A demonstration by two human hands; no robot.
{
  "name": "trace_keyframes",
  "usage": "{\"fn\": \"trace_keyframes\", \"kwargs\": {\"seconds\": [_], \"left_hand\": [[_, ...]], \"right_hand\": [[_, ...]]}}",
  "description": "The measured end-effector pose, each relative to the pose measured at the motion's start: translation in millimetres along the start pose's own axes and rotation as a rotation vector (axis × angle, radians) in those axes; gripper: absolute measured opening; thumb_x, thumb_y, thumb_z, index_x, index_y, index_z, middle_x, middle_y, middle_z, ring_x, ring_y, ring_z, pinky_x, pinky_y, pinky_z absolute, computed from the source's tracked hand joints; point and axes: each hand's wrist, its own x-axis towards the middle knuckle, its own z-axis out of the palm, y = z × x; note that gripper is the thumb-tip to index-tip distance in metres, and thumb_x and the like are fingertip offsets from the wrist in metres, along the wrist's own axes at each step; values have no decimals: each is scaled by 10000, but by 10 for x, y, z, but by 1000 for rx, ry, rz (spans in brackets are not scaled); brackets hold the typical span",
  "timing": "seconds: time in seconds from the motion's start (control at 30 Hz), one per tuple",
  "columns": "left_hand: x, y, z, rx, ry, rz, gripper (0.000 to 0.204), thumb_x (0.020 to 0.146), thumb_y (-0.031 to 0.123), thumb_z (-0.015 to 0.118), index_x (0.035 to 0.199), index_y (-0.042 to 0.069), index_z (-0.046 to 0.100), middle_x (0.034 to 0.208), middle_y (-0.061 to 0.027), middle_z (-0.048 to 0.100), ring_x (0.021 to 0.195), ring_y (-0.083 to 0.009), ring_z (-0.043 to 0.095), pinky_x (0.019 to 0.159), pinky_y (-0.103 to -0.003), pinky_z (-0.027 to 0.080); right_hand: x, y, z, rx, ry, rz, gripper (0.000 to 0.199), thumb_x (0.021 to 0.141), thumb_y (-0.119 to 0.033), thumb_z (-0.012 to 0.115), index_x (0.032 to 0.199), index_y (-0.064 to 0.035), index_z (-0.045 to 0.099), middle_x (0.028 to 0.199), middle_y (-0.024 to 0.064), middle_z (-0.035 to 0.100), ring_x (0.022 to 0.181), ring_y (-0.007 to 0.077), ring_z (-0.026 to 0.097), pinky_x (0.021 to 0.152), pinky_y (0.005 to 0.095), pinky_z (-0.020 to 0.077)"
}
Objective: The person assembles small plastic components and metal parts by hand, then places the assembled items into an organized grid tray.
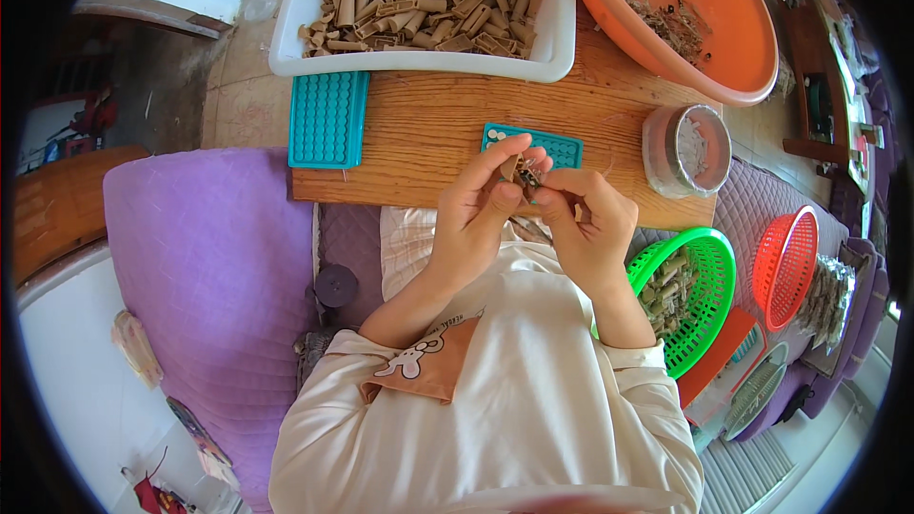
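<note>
1. Home, likely a living room: purple quilted seat cover, wooden table, tiled floor.
2. Doubles as workspace: white tub heaped with small brown pieces, orange basin, green basket.

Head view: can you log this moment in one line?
left hand: holds small brown piece | right hand: at same piece | nearby: small teal tray

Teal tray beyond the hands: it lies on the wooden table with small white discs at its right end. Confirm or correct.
Wrong end: the head view shows white discs at the left end of the teal tray. It lies on the wooden table beyond the left hand and right hand.
</note>
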Motion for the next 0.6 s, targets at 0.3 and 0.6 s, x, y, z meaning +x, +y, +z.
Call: {"fn": "trace_keyframes", "kwargs": {"seconds": [0.3,0.6], "left_hand": [[-12,-9,32,-87,25,-52,367,843,124,479,1177,7,381,1120,-107,478,1009,-183,491,838,-299,434],[4,-1,-7,-37,52,-132,399,842,126,488,1206,11,376,1115,-109,489,984,-161,500,816,-258,427]], "right_hand": [[-32,-32,-22,-76,15,-44,98,683,45,610,744,-14,561,651,52,577,508,120,548,412,206,422],[-48,79,15,-108,-58,-113,133,674,33,624,791,-7,577,701,77,585,601,158,583,497,249,472]]}}
